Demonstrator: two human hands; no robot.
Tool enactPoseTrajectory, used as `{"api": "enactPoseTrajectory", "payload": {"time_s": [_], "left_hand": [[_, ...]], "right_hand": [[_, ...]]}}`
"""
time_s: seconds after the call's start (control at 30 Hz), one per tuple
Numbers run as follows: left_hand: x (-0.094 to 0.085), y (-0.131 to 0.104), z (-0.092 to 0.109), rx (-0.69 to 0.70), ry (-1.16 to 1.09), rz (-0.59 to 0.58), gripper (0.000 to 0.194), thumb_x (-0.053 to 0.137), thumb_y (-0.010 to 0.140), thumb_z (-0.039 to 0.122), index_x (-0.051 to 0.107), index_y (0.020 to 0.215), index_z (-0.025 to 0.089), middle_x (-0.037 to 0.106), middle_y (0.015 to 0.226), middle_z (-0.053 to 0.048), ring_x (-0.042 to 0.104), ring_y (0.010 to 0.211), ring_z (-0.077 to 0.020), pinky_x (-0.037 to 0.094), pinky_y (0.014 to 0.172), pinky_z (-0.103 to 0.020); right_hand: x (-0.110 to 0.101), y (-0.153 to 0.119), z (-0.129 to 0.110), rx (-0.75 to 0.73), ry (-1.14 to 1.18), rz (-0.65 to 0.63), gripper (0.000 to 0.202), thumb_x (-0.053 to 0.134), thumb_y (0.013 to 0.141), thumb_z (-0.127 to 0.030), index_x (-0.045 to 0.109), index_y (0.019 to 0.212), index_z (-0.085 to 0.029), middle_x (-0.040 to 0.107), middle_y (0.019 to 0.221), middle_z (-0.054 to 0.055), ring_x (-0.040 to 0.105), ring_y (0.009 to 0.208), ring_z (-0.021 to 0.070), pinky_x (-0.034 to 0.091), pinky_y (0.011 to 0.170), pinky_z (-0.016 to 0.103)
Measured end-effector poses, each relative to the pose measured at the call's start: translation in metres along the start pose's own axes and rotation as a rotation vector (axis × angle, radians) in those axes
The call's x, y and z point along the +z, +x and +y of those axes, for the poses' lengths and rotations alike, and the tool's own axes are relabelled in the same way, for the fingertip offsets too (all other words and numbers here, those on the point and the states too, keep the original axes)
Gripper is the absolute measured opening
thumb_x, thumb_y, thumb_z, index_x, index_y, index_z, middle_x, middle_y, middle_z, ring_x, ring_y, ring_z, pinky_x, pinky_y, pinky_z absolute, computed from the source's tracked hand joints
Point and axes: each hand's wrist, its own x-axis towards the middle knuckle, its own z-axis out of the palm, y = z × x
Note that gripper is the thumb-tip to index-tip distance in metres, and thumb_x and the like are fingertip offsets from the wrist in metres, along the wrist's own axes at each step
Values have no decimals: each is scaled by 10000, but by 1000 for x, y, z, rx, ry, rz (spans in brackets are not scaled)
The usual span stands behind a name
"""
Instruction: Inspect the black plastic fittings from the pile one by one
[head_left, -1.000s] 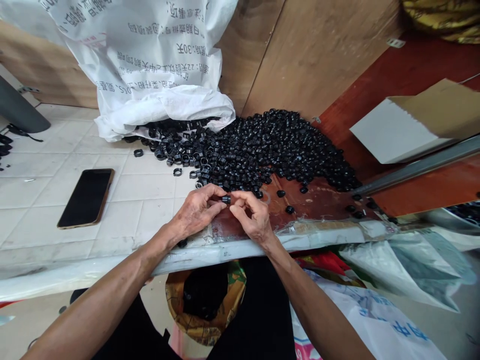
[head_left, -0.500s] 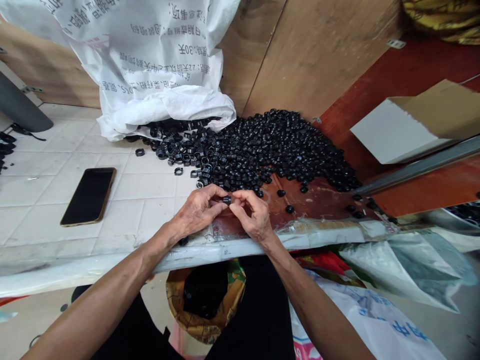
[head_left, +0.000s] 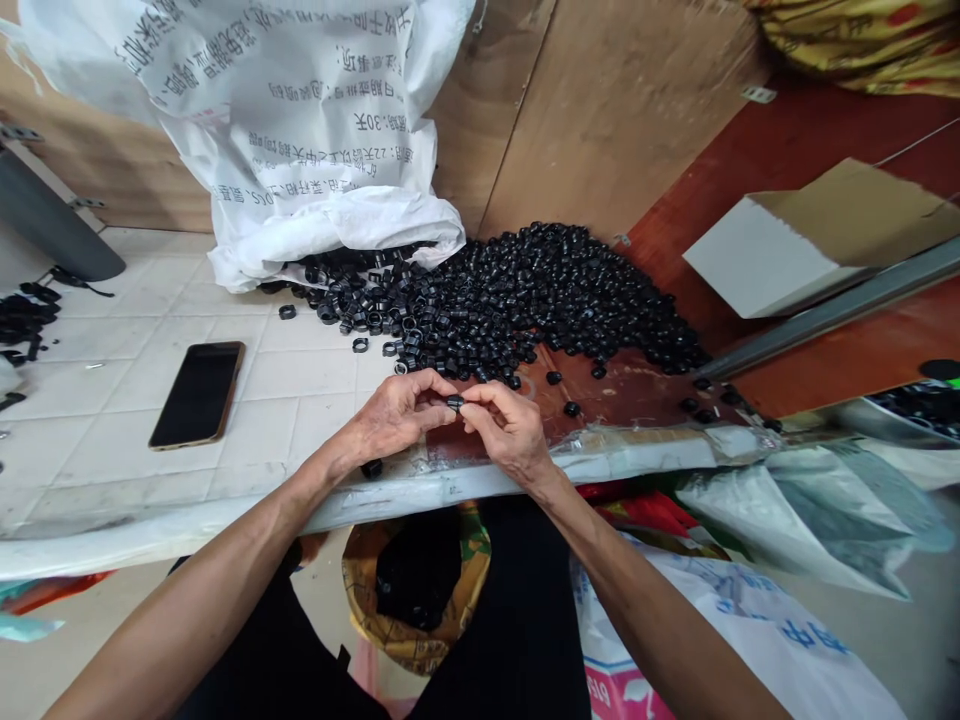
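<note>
Between my two hands, near the table's front edge, is a small black plastic part (head_left: 454, 402). My left hand (head_left: 401, 412) pinches it from the left with thumb and forefinger. From the right, the thumb and fingertips of my right hand (head_left: 506, 425) close on its other side. Fingertips cover much of the part, so its exact kind is hard to make out. Just beyond my hands spreads a large heap of black plastic rings and caps (head_left: 510, 300). A few loose black caps (head_left: 572, 409) lie to the right of my right hand.
A phone (head_left: 196, 395) lies at left on the table. Behind the heap stands a white woven sack (head_left: 315, 130). At right is an open carton (head_left: 780, 255) by a metal bar (head_left: 832, 310). Below the table edge sits a yellow bag (head_left: 360, 590) holding black parts.
The camera view has shifted slightly. Both hands stay together at the small black part, which appears a little tilted now.
</note>
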Motion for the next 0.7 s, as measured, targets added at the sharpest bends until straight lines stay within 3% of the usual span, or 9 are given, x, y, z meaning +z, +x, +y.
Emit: {"api": "enactPoseTrajectory", "payload": {"time_s": [0.13,0.27,0.4,0.47,0.57,0.7], "left_hand": [[3,-13,12,12,5,4,203,757,842,262,692,1008,165,751,909,-36,708,794,-169,574,733,-293],[5,-37,14,67,210,87,147,685,911,242,691,1042,177,747,973,-47,716,872,-182,585,804,-310],[2,-65,6,304,541,159,192,599,970,190,677,1143,219,738,1119,-72,704,1033,-198,573,947,-349],[1,-75,0,340,579,205,216,605,972,192,668,1175,228,728,1177,-81,705,1065,-202,575,967,-355],[0,-84,-2,185,411,246,177,643,975,264,676,1142,217,743,1110,-66,731,963,-187,604,872,-320],[2,-88,7,16,201,201,206,687,957,347,696,1093,194,754,1001,-53,731,861,-178,603,779,-288]], "right_hand": [[6,-8,-15,-9,5,25,140,572,1001,-285,679,1067,-225,708,869,26,688,620,135,588,594,254],[23,-23,-27,-28,-2,77,158,584,992,-289,686,1094,-224,718,901,61,712,681,170,596,620,281],[45,-37,-41,215,125,63,175,562,1011,-347,659,951,-214,642,620,-17,636,501,144,530,518,246],[53,-43,-46,338,195,10,263,534,1029,-379,616,839,-216,581,527,-46,592,443,131,502,491,231],[58,-50,-46,263,156,18,208,545,1019,-354,629,892,-212,642,647,-13,636,529,140,527,550,243],[56,-58,-40,95,120,65,137,595,988,-298,652,1090,-226,692,859,39,684,681,168,570,635,274]]}}
